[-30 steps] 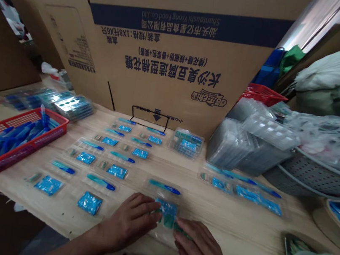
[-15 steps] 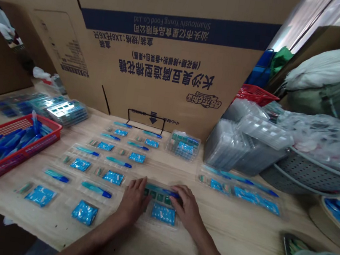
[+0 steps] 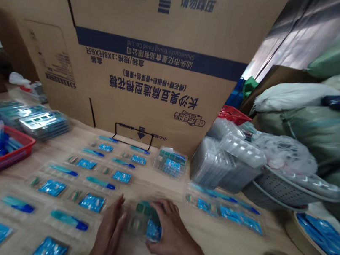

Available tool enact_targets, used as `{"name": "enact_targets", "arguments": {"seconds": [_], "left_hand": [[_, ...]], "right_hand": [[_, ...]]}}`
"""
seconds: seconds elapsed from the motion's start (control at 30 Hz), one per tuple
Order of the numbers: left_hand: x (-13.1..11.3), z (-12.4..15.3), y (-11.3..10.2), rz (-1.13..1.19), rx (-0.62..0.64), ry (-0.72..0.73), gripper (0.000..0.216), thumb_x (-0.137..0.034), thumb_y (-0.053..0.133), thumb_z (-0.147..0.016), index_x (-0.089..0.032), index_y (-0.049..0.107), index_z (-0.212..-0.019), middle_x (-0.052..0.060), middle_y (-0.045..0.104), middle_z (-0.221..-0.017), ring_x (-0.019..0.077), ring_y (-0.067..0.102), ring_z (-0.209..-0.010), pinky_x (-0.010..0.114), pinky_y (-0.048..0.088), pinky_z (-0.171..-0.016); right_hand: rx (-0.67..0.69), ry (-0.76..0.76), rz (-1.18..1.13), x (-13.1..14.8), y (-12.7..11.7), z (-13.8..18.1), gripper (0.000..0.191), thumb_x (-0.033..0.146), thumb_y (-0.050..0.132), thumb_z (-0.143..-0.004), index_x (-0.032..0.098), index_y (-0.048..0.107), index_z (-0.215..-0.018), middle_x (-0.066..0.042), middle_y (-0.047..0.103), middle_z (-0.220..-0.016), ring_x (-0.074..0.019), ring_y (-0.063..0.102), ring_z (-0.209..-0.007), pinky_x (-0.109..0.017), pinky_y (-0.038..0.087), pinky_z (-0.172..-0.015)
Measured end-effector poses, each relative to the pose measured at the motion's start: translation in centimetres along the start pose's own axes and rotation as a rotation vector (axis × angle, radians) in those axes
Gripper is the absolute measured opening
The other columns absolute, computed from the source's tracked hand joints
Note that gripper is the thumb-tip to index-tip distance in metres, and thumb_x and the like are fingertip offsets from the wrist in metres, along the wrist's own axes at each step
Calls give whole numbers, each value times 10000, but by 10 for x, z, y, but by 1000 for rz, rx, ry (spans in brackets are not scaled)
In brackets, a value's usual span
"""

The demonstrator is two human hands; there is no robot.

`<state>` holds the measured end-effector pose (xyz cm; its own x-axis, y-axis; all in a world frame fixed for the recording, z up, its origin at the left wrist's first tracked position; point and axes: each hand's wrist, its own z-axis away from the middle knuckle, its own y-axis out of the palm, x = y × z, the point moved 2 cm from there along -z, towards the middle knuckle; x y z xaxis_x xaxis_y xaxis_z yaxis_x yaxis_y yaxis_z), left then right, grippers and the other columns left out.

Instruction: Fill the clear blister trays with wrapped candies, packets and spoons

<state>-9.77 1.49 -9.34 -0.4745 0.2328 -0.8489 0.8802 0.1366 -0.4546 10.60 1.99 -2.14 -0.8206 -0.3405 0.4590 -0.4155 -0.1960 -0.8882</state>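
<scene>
My right hand (image 3: 172,230) grips the right side of a clear plastic tray (image 3: 135,224) with dark green squares along the far side and a blue packet (image 3: 154,230) in it; both are motion-blurred. Beside the tray's left edge, my left hand (image 3: 109,229) stands on its side with fingers stretched; I cannot tell whether it touches. To the left, rows of clear trays each hold a teal-and-blue plastic piece (image 3: 68,219), a blue packet (image 3: 91,202) and a small slim packet. A closely packed stack of filled trays (image 3: 170,162) sits farther back.
A big cardboard box (image 3: 150,90) stands behind the work area. At left are a red basket (image 3: 20,154) of blue pieces and stacked trays (image 3: 44,121). To the right are empty clear trays (image 3: 211,163), a grey basket (image 3: 279,188) and a bowl of blue packets (image 3: 329,236).
The view has tilted up and shifted right. My right hand has closed over the tray's right side, while my left hand has come off its top to stand upright at the left edge.
</scene>
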Motion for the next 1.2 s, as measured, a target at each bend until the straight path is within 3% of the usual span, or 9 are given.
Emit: {"name": "enact_targets", "arguments": {"seconds": [0.17,0.23,0.37,0.5,0.73,0.93,1.07,1.13,1.2], "left_hand": [[0,-1,10,40,-129,-21,460,-454,355,-912,-193,465,-1274,119,583,-1233,259,552,-1137,491,425,-989],[3,-2,14,0,-134,-16,452,-470,361,-900,-202,503,-1236,118,620,-1170,266,579,-1094,489,450,-962],[10,-4,15,-42,-116,3,431,-482,371,-889,-216,550,-1178,109,661,-1079,263,620,-1015,454,505,-893],[8,-4,12,-63,-66,24,427,-471,391,-884,-219,559,-1185,105,653,-1096,259,606,-1028,444,502,-894],[-1,-9,3,-162,63,71,400,-393,452,-871,-192,550,-1203,108,650,-1099,261,600,-1014,445,510,-861],[-9,-18,-2,-205,122,104,435,-433,459,-844,-165,555,-1172,115,652,-1100,278,590,-1026,490,486,-890],[-4,-20,-4,-211,124,109,458,-460,445,-834,-169,552,-1171,109,649,-1094,279,591,-1020,491,489,-881],[-1,-19,-4,-239,142,119,459,-457,439,-829,-166,556,-1165,110,649,-1088,285,586,-1020,491,484,-882],[-5,-17,2,-322,158,118,458,-437,443,-822,-159,558,-1168,120,644,-1102,304,574,-1029,507,472,-877]], "right_hand": [[-378,-52,229,-27,-89,-62,798,362,693,-600,195,425,-1333,-133,423,-1284,-317,366,-1179,-438,273,-990],[-446,-4,295,-45,-112,-95,820,387,699,-622,194,393,-1358,-145,408,-1306,-322,370,-1174,-433,270,-981],[-285,151,294,-88,-108,-143,820,515,714,-624,209,434,-1332,-132,475,-1250,-301,433,-1125,-395,321,-915],[-210,173,275,-113,-84,-154,817,589,684,-642,200,452,-1322,-125,520,-1209,-288,471,-1099,-379,342,-892],[-208,111,286,-111,-83,-150,825,570,668,-682,186,401,-1362,-153,466,-1316,-305,432,-1193,-411,323,-957],[-260,124,292,-87,-89,-133,841,576,637,-725,157,349,-1395,-185,290,-1474,-327,211,-1364,-504,186,-1063],[-468,72,327,-73,-82,-83,499,455,523,-855,210,484,-1288,-106,419,-1403,-252,318,-1304,-440,220,-1070],[-527,159,335,-85,-75,-41,290,339,486,-883,217,600,-1120,-83,553,-1244,-219,445,-1179,-385,297,-1027],[-556,286,344,-109,-71,6,234,237,471,-865,172,638,-1015,-120,588,-1145,-246,491,-1096,-409,345,-975]]}}
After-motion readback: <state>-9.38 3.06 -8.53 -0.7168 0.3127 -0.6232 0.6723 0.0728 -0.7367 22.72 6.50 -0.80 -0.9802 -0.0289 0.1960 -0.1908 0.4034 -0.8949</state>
